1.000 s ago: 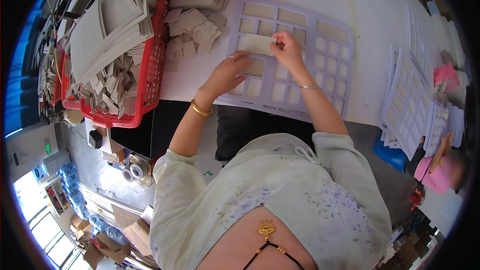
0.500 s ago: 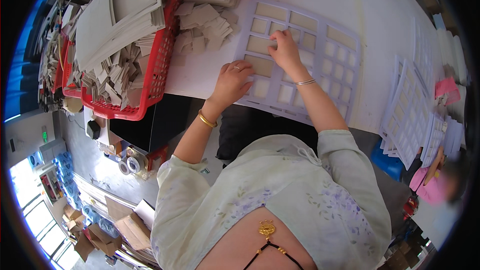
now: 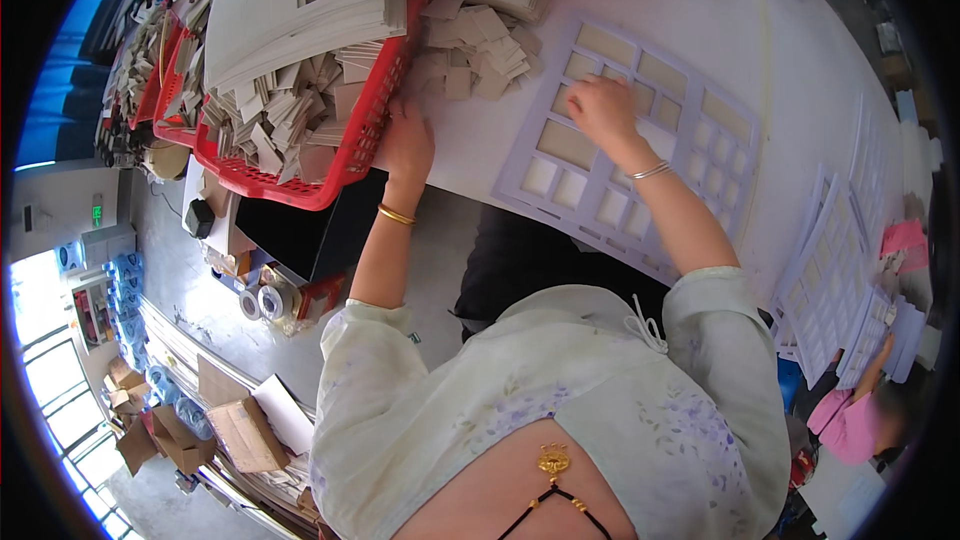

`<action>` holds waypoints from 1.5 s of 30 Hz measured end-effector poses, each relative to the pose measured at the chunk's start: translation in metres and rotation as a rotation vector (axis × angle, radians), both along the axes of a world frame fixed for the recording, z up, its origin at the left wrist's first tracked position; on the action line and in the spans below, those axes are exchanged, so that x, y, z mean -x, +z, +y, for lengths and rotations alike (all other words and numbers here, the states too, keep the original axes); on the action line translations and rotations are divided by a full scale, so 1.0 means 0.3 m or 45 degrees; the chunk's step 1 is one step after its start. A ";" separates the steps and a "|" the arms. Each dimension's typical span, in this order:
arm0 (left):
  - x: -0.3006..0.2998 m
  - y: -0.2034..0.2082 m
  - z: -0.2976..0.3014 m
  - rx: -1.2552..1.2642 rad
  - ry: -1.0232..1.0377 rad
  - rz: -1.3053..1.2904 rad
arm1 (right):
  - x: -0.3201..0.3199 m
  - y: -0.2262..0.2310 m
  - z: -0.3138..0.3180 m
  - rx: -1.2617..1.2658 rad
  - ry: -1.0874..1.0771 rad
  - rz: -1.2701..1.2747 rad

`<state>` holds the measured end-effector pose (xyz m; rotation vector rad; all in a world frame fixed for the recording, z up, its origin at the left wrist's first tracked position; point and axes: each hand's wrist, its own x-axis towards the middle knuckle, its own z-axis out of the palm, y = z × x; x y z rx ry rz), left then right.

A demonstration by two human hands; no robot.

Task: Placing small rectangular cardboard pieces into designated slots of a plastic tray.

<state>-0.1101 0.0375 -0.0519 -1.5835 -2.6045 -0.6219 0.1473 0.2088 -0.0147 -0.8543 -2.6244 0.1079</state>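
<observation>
Two hands [image 3: 407, 147] [image 3: 603, 112], one curled at frame [image 3: 685, 132]

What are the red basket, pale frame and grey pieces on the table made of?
The red basket: likely slightly shiny plastic, with rows of holes.
The pale frame: smooth, even-coloured, matte; maybe plastic or foam board, can't tell.
The grey pieces: probably dull cardboard, flat with straight edges.

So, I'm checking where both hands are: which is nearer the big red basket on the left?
Left. The left hand is just right of the big red basket, contact unclear. The right hand is farther right, over the pale purple tray.
</observation>
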 end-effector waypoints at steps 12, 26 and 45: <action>-0.023 -0.043 0.000 0.129 0.081 0.077 | 0.532 -0.053 -0.095 0.432 0.089 -0.273; -0.011 -0.038 -0.054 -0.017 -0.073 -0.029 | 0.112 0.026 -0.143 0.890 0.058 0.441; -0.345 0.180 0.035 -0.002 -0.906 -0.678 | -0.246 0.063 -0.336 1.180 -0.194 0.456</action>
